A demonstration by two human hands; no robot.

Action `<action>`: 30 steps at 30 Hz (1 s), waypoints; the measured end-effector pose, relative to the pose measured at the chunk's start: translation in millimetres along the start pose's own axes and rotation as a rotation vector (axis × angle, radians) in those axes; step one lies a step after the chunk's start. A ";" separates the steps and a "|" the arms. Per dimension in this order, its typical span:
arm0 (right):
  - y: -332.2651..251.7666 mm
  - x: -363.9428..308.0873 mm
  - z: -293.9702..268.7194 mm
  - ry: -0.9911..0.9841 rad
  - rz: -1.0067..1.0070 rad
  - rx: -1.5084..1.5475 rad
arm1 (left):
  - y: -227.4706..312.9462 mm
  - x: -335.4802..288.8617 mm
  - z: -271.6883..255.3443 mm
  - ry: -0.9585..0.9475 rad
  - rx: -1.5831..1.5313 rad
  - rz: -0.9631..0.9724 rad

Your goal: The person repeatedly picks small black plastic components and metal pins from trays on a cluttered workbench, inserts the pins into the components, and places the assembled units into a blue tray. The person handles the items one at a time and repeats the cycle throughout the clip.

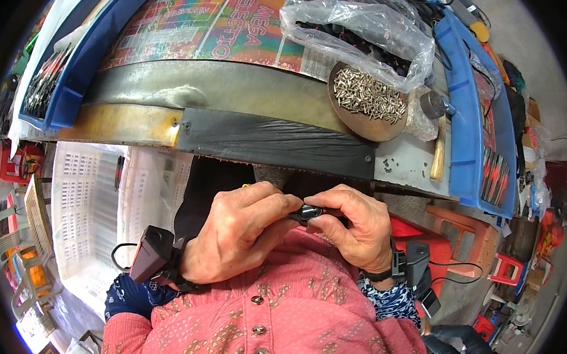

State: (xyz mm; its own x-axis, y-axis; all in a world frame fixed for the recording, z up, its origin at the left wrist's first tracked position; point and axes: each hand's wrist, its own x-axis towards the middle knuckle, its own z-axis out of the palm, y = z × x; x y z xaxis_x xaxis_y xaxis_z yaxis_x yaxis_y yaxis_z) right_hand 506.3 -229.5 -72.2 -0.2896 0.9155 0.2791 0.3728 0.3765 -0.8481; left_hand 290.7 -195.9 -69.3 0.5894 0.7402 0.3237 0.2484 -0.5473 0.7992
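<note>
Just off the bench's front edge, close to my body, a small glossy black piece (308,211) is held between my two hands. My left hand (239,229) pinches its left end with thumb and fingertips. The right hand (351,222) grips the other end the same way. Fingers cover most of the piece, so its exact kind does not show. On the bench beyond, a round brown dish (370,131) holds a heap of small silvery metal pins (368,95). Beside the dish is a hammer with a dark head (432,104) and a wooden handle (438,156).
Blue trays at left (70,95) and right (457,103) hold slim black and red pieces. A clear plastic bag (362,21) of dark parts lies behind the dish. A white perforated crate (86,211) stands below left; red and orange stools (463,234) are at right.
</note>
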 end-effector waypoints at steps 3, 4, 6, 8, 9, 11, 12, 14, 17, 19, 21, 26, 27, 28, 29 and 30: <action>3.3 -4.1 7.7 0.056 -0.044 -0.035 | -3.4 -3.3 1.9 -0.003 0.004 -0.011; 4.6 -5.0 9.5 0.062 -0.041 -0.027 | -4.2 -4.0 2.7 0.004 0.009 -0.007; 6.2 -5.9 13.6 0.090 -0.045 -0.017 | -5.9 -5.5 3.2 0.005 0.050 -0.006; 2.5 -10.0 17.8 0.121 0.048 0.041 | -5.5 -7.4 4.2 0.022 0.059 -0.003; 1.1 -11.1 18.9 0.138 0.095 0.070 | -5.5 -8.3 4.3 0.027 0.080 -0.002; 1.2 -11.4 15.3 0.084 0.068 0.034 | -5.5 -10.4 4.0 0.026 0.056 0.001; 1.5 -11.6 13.0 0.058 0.058 0.009 | -5.6 -11.5 4.1 0.024 0.050 0.001; 2.1 -12.2 11.8 0.025 0.070 0.032 | -6.1 -13.3 4.9 0.030 0.047 0.002; 5.2 -12.4 11.1 0.009 0.045 0.040 | -7.6 -15.2 7.0 0.036 0.046 0.019; 7.1 -12.4 11.6 0.006 0.028 0.048 | -8.8 -15.7 8.6 0.040 0.049 0.030; 7.2 -13.2 12.3 -0.005 0.048 0.052 | -9.4 -16.5 9.5 0.039 0.052 0.033; 7.7 -12.7 12.2 -0.016 0.039 0.057 | -10.6 -17.3 10.1 0.032 0.063 0.049; 8.0 -12.3 12.7 -0.013 0.038 0.067 | -11.0 -17.4 10.1 0.026 0.067 0.048; 8.4 -12.1 13.5 -0.008 0.033 0.074 | -11.8 -17.2 10.6 0.031 0.064 0.059; 8.2 -12.2 13.7 -0.011 0.050 0.087 | -12.9 -16.7 11.3 0.035 0.062 0.069; 8.0 -12.4 13.8 -0.010 0.062 0.097 | -14.0 -16.3 11.8 0.038 0.057 0.077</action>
State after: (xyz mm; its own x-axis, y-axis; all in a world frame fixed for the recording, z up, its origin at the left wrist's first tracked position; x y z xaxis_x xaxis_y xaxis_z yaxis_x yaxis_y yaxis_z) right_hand 500.7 -239.8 -88.7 -0.2774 0.9351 0.2205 0.3036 0.3031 -0.9033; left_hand 286.7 -204.9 -91.7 0.5789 0.7089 0.4029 0.2476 -0.6237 0.7414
